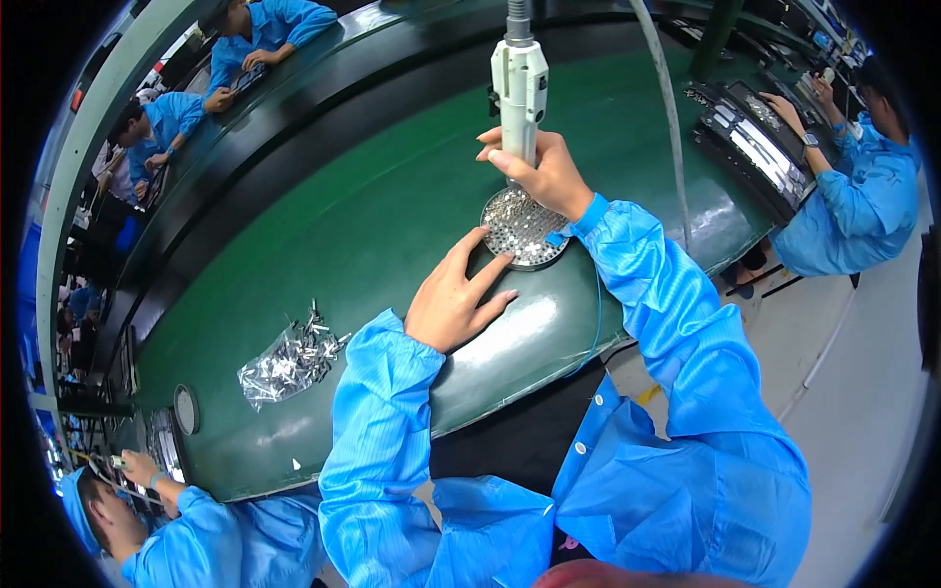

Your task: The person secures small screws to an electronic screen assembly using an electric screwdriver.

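Observation:
A white electric screwdriver (520, 83) hangs upright from above, and my right hand (551, 176) is wrapped round its lower body. Its lower end points down at a round tray (535, 265) of small holes, strewn with small shiny metal pieces, probably screws. The very tip is hard to make out. My left hand (456, 302) rests on the green table (392, 186) with fingers spread, two fingertips touching the tray's near left rim. Left of that hand lies a clear plastic bag (274, 377) with many small silver and dark parts spilling out of it.
A blue cord (599, 314) runs from my right wrist over the table edge. A grey cable (676, 147) hangs right of the screwdriver. A round dish (186, 410) stands far left. Co-workers in blue sit around; a black rack of parts (755, 147) lies before one at right.

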`<act>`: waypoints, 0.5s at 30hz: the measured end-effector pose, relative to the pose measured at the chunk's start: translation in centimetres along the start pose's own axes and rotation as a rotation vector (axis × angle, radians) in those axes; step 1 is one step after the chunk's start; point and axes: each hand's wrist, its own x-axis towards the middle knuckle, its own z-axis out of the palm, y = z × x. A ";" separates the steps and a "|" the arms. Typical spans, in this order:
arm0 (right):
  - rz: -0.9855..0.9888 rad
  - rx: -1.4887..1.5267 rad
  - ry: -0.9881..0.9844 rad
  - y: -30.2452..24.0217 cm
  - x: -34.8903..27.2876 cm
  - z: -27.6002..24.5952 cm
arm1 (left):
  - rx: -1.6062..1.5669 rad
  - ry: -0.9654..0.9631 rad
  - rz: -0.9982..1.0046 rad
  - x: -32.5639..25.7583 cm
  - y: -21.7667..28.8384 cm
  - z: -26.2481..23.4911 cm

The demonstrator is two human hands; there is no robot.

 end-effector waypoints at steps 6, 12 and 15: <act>-0.019 -0.033 0.054 1.1 -0.1 0.3 | -0.032 0.040 0.082 -0.5 -0.1 0.0; -0.088 -0.036 -0.088 1.4 -0.4 -1.6 | -0.032 0.055 0.076 -1.1 0.6 0.5; -0.126 -0.059 -0.115 2.7 0.2 -2.9 | -0.018 0.051 0.071 -1.1 0.8 0.4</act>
